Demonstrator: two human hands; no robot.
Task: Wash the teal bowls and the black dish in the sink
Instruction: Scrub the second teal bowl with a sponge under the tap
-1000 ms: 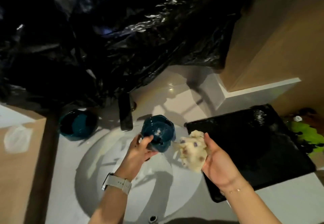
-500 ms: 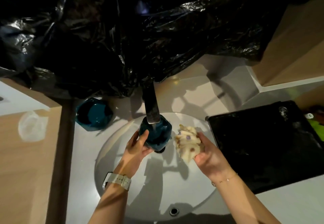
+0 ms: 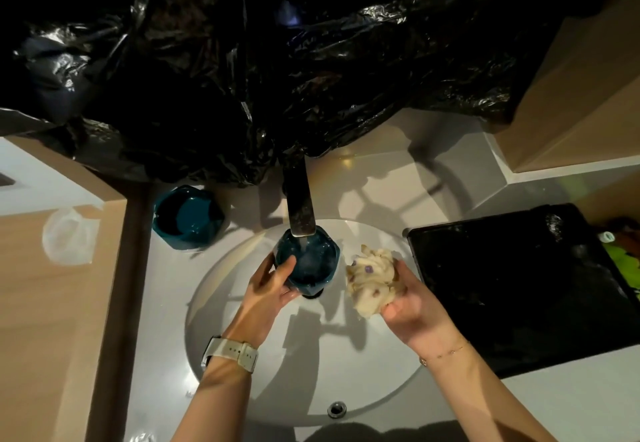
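My left hand (image 3: 270, 285) grips a teal bowl (image 3: 308, 261) by its side, thumb on the rim, holding it over the sink (image 3: 311, 372) right under the tap (image 3: 299, 206); water runs into it. My right hand (image 3: 412, 306) clutches a bunched cloth (image 3: 372, 279) just beside the bowl. The second bowl (image 3: 188, 216) sits on the counter left of the tap. The black dish (image 3: 519, 285) lies on the counter right of the sink.
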